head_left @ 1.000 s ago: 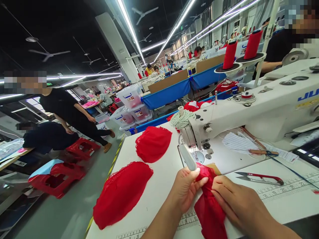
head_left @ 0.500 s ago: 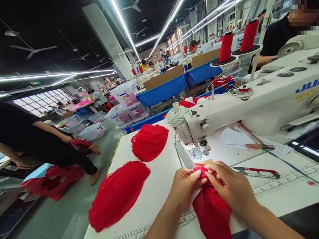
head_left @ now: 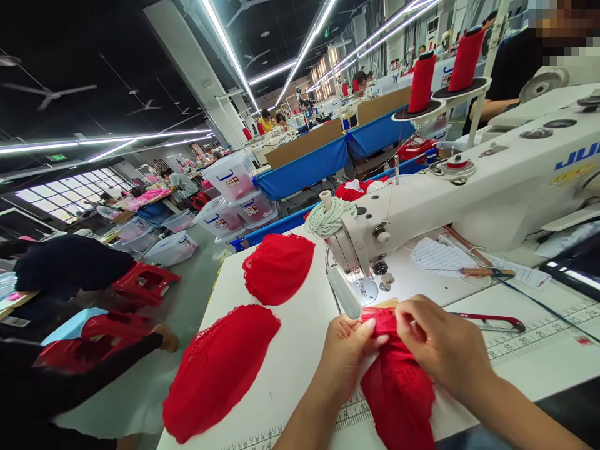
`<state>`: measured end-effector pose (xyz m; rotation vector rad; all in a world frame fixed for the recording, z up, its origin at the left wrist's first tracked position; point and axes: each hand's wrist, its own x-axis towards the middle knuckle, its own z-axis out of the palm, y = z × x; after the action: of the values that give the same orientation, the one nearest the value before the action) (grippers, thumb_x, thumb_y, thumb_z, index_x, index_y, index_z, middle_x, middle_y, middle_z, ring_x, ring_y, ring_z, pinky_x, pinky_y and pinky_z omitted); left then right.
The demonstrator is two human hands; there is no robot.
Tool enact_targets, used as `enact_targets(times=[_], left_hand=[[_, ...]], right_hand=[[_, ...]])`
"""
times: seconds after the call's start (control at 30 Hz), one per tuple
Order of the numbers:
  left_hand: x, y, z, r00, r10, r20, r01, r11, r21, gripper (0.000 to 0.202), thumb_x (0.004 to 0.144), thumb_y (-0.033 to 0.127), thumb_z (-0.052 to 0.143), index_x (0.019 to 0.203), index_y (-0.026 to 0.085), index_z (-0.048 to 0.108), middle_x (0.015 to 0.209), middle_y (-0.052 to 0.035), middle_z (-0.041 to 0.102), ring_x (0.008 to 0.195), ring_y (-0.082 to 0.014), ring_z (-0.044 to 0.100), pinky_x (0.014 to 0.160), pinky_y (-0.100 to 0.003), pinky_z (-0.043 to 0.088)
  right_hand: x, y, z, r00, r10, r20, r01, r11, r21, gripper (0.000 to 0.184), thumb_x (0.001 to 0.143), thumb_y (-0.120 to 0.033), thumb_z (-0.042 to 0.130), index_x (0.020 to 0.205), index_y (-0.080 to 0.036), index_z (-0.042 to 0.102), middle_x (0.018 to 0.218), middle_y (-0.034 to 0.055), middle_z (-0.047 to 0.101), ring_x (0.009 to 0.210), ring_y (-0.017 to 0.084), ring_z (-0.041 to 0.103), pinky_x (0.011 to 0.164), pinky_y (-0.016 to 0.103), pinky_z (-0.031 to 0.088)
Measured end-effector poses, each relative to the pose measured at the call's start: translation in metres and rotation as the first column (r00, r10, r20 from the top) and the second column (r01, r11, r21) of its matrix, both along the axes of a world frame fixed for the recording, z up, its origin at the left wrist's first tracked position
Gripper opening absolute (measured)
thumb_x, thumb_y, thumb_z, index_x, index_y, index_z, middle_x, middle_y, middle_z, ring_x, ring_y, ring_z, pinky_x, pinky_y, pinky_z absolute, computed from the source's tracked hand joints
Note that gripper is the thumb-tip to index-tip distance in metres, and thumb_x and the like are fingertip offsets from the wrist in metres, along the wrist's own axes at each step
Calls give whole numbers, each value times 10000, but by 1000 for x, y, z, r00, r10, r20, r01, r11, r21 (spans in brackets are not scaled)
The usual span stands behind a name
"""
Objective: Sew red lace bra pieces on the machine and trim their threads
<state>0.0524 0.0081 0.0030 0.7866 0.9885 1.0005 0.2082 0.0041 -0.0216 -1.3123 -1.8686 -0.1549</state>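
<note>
A piece of red lace fabric (head_left: 398,394) lies on the white sewing table (head_left: 300,350), its top edge just in front of the needle area of the white sewing machine (head_left: 469,194). My left hand (head_left: 347,356) pinches the fabric's top left corner between thumb and fingers. My right hand (head_left: 435,347) grips the top edge from the right, fingers curled over it. Both hands sit close together near the presser foot (head_left: 370,290).
Two stacks of red lace pieces (head_left: 279,265) (head_left: 220,369) lie on the table's left part. Red-handled thread snips (head_left: 492,322) rest to the right of my hands. Red thread cones (head_left: 466,53) stand behind the machine. A person passes on the left; red stools (head_left: 143,284) stand in the aisle.
My right hand has slid up the fabric toward the needle and closed on its top edge. The person on the left has walked nearer, out of most of the view.
</note>
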Motion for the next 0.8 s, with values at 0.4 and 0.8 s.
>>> enact_targets(times=[0.4, 0.8], left_hand=[[-4, 4, -7, 997, 38, 64, -35, 998, -53, 317, 652, 337, 820, 780, 70, 708, 799, -99, 694, 786, -158, 636, 801, -280, 525], [-4, 3, -7, 998, 33, 61, -29, 997, -71, 318, 631, 362, 835, 723, 80, 720, 733, -60, 668, 707, -110, 611, 738, -222, 532]], right_hand=[[147, 6, -61, 994, -1, 112, 39, 941, -337, 393, 846, -615, 454, 972, -284, 625, 983, 79, 677, 881, 299, 651, 725, 438, 523], [64, -7, -21, 981, 175, -82, -190, 951, -245, 249, 954, -405, 403, 1107, -248, 521, 815, 13, 711, 638, 168, 680, 512, 253, 512]])
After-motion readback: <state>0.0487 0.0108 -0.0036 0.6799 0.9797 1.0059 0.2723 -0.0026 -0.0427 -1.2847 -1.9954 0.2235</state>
